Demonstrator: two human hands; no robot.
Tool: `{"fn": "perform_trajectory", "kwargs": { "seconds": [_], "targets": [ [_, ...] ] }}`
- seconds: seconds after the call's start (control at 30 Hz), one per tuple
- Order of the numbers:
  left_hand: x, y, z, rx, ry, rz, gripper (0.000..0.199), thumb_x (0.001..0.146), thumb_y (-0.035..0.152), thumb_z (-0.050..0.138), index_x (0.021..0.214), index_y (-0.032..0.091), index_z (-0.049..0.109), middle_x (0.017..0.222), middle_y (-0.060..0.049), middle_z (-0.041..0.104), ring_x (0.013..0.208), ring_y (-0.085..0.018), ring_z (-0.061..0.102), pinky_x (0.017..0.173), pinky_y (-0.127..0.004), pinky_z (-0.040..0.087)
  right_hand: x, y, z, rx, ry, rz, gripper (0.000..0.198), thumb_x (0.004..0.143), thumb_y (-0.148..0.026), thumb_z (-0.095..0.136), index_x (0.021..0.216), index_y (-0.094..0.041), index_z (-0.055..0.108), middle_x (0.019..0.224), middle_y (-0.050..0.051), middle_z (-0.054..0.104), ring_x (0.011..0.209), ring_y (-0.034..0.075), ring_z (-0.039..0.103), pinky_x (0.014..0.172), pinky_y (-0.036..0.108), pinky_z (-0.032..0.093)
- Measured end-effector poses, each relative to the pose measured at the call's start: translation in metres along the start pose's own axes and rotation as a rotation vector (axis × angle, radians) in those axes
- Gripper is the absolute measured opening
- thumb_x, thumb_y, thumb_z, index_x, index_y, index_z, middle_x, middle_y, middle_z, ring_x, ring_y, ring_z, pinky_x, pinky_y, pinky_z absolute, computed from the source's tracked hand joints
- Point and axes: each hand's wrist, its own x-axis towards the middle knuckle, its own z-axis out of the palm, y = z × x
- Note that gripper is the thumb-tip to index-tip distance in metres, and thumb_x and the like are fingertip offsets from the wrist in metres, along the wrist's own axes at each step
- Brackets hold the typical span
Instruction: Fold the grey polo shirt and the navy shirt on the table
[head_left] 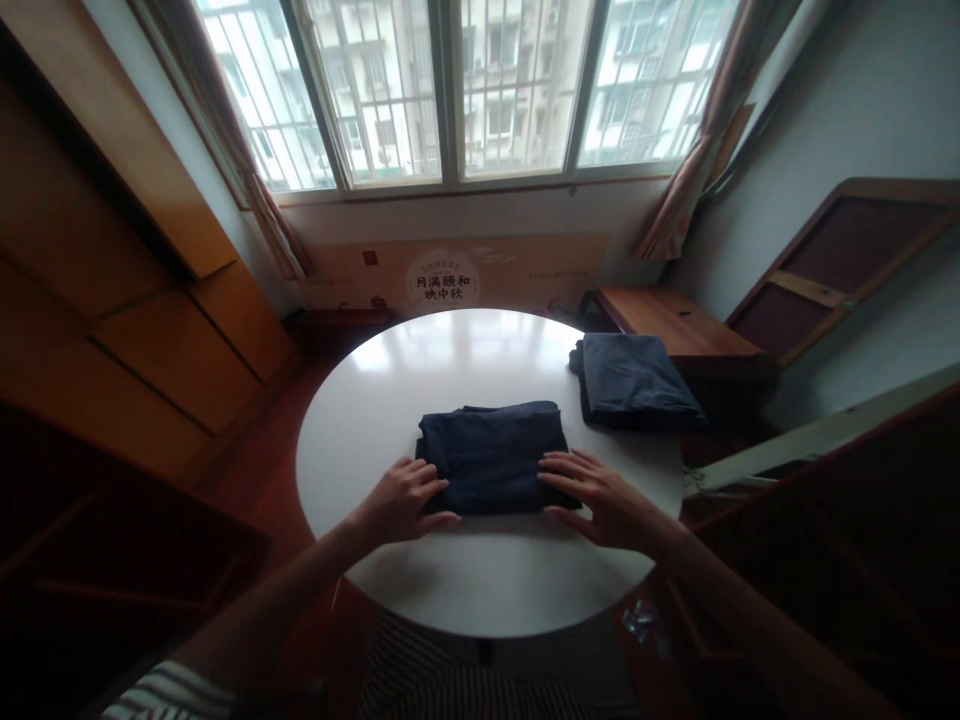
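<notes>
A dark navy folded garment (495, 455) lies flat on the round white table (480, 590) in front of me; its exact kind is hidden by the folds. At its left edge my left hand (403, 498) rests with fingers stretched over the cloth and the thumb apart along the front edge. My right hand (596, 495) touches the right edge in the same way, fingers spread on top and thumb by the front corner. Behind and to the right, a second stack of folded dark cloth (634, 380) sits at the table's edge, out of reach of both hands' touch.
A low wooden table (675, 320) stands beyond the table on the right, near a leaning framed panel (840, 260). Barred windows (450, 90) and a printed banner (517, 270) are ahead. Wooden cabinets (150, 330) line the left.
</notes>
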Motion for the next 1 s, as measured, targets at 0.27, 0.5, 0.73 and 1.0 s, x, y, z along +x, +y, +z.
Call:
{"fn": "perform_trajectory", "kwargs": {
  "seconds": [0.27,0.5,0.73,1.0],
  "targets": [
    [0.059,-0.058,0.013,-0.334,0.222,-0.677,0.036,0.086,0.043,0.063,0.109,0.016,0.067,0.105,-0.011,0.069,0.097,-0.025,0.064,0.093,-0.039,0.049,0.07,0.056,-0.006,0.14,0.149,0.707,0.047,0.082,-0.043,0.066,0.117,-0.011,0.064,0.109,0.018,0.067,0.101,0.031,0.064,0.092,0.042,0.049],
    [0.055,-0.086,0.03,-0.638,0.201,-0.764,0.026,0.082,0.038,0.064,0.096,0.017,0.069,0.095,-0.008,0.072,0.083,-0.021,0.067,0.08,-0.035,0.056,0.078,0.065,-0.001,0.306,0.173,0.692,0.027,0.083,-0.04,0.062,0.092,-0.016,0.069,0.081,0.008,0.07,0.074,0.022,0.064,0.072,0.032,0.051],
    [0.079,-0.035,0.013,-0.247,0.289,-0.507,0.03,0.093,0.019,0.047,0.119,0.018,0.063,0.115,-0.012,0.065,0.11,-0.025,0.06,0.104,-0.046,0.044,0.099,0.032,0.003,0.058,0.251,0.549,0.033,0.094,-0.03,0.046,0.118,-0.015,0.064,0.106,0.016,0.067,0.1,0.028,0.062,0.095,0.041,0.045],
    [0.07,0.008,0.054,-0.197,-0.1,-0.429,0.061,0.097,0.049,0.039,0.151,0.022,0.032,0.159,-0.012,0.025,0.147,-0.033,0.017,0.116,-0.059,0.016,0.099,0.02,0.047,-0.044,-0.107,0.297,0.058,0.097,-0.053,0.038,0.144,-0.021,0.046,0.149,0.012,0.045,0.139,0.031,0.035,0.116,0.054,0.017]
  ]
}}
